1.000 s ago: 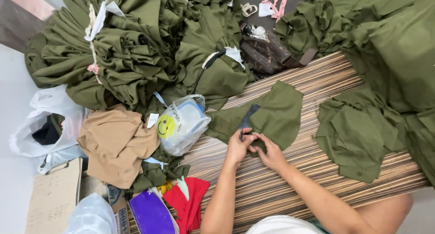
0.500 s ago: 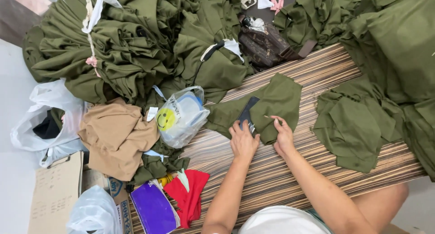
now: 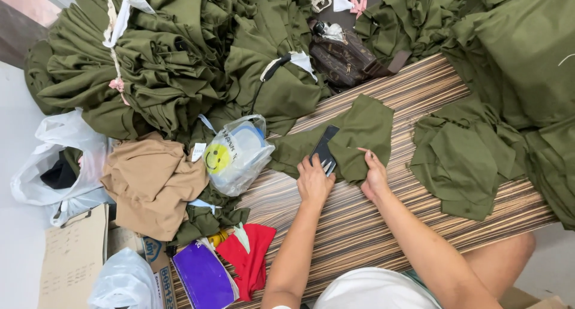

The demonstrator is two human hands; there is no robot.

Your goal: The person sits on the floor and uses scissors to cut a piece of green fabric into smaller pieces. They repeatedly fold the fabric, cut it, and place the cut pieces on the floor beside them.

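Observation:
A small olive green fabric piece (image 3: 365, 126) lies on the striped wooden table (image 3: 383, 225). A flat black tool (image 3: 324, 147) rests on top of it. My left hand (image 3: 313, 180) presses down at the lower end of the black tool. My right hand (image 3: 374, 174) pinches the lower edge of the folded fabric just to the right. A strip of the same green cloth (image 3: 293, 156) extends left under the tool.
A stack of cut green pieces (image 3: 464, 159) lies to the right. Heaps of green garments (image 3: 168, 57) fill the top and left. A clear bag with a smiley face (image 3: 233, 156), tan cloth (image 3: 150, 186), a brown bag (image 3: 344, 54), red cloth (image 3: 251, 258) and a purple packet (image 3: 203, 279) sit around.
Both hands have slid slightly apart on the fabric piece; the right hand has shifted right to its lower edge. The black tool stays under the left fingers.

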